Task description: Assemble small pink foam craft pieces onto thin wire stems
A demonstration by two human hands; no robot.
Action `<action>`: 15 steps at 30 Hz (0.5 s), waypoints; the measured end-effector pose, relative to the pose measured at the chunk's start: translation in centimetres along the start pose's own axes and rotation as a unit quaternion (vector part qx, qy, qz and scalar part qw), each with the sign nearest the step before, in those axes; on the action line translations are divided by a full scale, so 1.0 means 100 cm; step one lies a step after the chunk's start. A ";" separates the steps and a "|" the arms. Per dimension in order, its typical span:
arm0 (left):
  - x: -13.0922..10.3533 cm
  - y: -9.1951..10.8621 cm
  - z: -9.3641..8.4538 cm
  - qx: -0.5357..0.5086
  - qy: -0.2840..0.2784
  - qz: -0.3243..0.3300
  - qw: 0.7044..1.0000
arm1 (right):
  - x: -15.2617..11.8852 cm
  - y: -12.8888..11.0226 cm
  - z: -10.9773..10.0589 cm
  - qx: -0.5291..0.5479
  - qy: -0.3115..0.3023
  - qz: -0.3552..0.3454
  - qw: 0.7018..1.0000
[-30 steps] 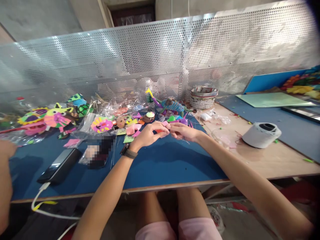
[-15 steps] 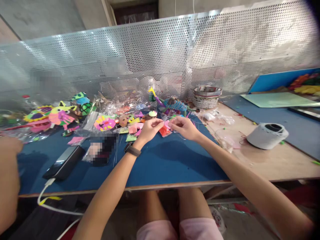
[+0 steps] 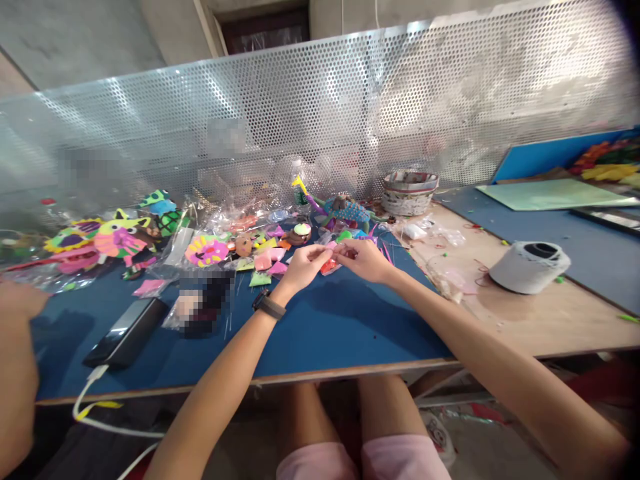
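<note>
Closer together than half a second ago, the left hand and the right hand now meet at the fingertips, where the earlier frame shows a gap between them. Between those fingertips sits a small pink piece, held just above the blue mat. Thumb and fingers of each hand are pinched narrow on it; the piece is too small and too covered to tell its shape.

Just below the meeting fingers lies a red-orange packet, partly hidden. Near the left hand, on its outer side, are a green packet and other pink and yellow bits, and a dark watch circles the left wrist. Behind the hands rest a blue spotted toy, a yellow and purple giraffe and a plastic bottle, in front of a perforated metal screen.

Farther left lie a pink and yellow flower shape, a cat face and a black device with a white cable plugged in. Another person's arm shows at the left edge. On the right, well apart from the hands, stand a basket and a white spool.
</note>
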State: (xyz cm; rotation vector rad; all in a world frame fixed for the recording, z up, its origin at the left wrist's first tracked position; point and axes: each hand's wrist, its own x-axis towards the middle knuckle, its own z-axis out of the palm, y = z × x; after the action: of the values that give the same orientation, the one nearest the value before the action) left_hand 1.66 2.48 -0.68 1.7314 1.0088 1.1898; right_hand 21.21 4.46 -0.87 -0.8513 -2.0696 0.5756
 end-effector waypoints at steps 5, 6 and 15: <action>0.002 -0.007 0.001 0.001 -0.006 -0.011 1.000 | -0.001 -0.002 -0.001 -0.043 -0.014 -0.018 0.999; 0.002 -0.008 0.001 0.001 -0.005 -0.013 1.000 | -0.001 -0.004 -0.002 -0.046 -0.017 -0.024 0.998; 0.000 0.000 -0.001 0.065 -0.017 0.012 0.998 | 0.000 -0.003 -0.003 0.025 -0.044 -0.030 0.998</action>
State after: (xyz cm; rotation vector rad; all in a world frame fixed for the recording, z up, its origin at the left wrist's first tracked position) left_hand 1.54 2.45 -0.65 1.8641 1.0676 1.1277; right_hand 21.31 4.27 -0.51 -0.7450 -2.1429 0.6391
